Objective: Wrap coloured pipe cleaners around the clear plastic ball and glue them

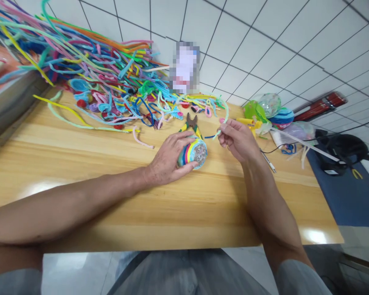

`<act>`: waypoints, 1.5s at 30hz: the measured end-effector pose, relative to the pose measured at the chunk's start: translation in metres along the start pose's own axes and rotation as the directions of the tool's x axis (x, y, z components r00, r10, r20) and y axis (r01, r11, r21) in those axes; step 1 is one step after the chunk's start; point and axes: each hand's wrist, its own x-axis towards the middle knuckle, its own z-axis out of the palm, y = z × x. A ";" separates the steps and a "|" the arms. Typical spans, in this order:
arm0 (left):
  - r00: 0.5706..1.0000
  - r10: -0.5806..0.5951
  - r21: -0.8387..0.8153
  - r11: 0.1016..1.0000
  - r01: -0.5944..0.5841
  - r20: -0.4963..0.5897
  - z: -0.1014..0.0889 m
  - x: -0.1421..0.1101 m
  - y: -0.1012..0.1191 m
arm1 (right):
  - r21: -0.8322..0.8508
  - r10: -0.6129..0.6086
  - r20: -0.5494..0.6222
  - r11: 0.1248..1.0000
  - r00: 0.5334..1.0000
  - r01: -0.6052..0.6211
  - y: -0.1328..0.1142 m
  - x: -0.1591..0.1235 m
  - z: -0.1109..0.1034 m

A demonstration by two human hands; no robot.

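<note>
A wall [249,49] of white tiles, ruled with thin dark joints, rises behind the far edge of the wooden table [187,221]. The tabletop is pale yellow-brown, its grain running roughly side to side. Bright glare [315,235] sits by the near right corner, a softer reflection [39,187] toward the left edge. Below the near edge shows a pale, shiny floor [76,270]; past the right edge, a flat dark blue surface [350,205].

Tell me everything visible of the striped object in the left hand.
The striped object is rounded, with blue, yellow, dark pink and greenish bands that look fuzzy. Its round end, mottled silvery grey inside a light-blue rim, faces right. The left hand holds it, seemingly tilted; whether it touches the wooden table is unclear.
</note>
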 end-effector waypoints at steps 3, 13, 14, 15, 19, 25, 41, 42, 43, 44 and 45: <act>1.000 -0.018 -0.076 0.997 0.018 0.000 0.002 -0.001 -0.001 | 0.086 0.006 0.068 0.996 0.998 -0.012 -0.013 -0.014 0.019; 0.999 -0.031 -0.169 0.985 0.028 -0.015 0.004 -0.003 -0.003 | 0.075 0.003 0.126 0.997 0.992 -0.012 -0.013 -0.027 0.042; 0.999 -0.035 -0.168 0.985 0.031 -0.019 0.004 -0.002 -0.003 | 0.070 -0.001 0.128 0.998 0.992 -0.008 -0.012 -0.027 0.041; 0.999 -0.038 -0.167 0.985 0.033 -0.021 0.004 -0.002 -0.002 | 0.064 -0.006 0.129 0.998 0.992 -0.003 -0.012 -0.027 0.040; 0.999 -0.038 -0.161 0.986 0.035 -0.016 0.004 -0.002 -0.002 | 0.037 -0.017 0.143 0.999 0.990 0.011 -0.011 -0.028 0.042; 0.998 -0.068 -0.132 0.989 0.070 0.016 0.004 -0.005 -0.004 | -0.020 -0.030 0.122 0.999 0.992 0.032 -0.008 -0.028 0.044; 0.972 -0.236 -0.314 0.921 0.229 0.016 -0.004 0.008 0.012 | -0.094 -0.061 0.103 0.993 0.993 0.071 -0.003 -0.029 0.044; 0.969 -0.246 -0.321 0.917 0.237 0.014 -0.004 0.009 0.012 | -0.103 -0.067 0.099 0.992 0.993 0.077 -0.002 -0.029 0.044; 0.966 -0.257 -0.329 0.911 0.247 0.014 -0.004 0.010 0.012 | -0.101 -0.074 0.098 0.991 0.992 0.084 0.000 -0.028 0.044; 0.962 -0.271 -0.337 0.905 0.261 0.017 -0.004 0.010 0.011 | -0.088 -0.078 0.100 0.992 0.992 0.087 0.002 -0.027 0.044; 0.958 -0.287 -0.348 0.895 0.277 0.023 -0.004 0.011 0.011 | -0.072 -0.077 0.103 0.994 0.992 0.085 0.004 -0.026 0.043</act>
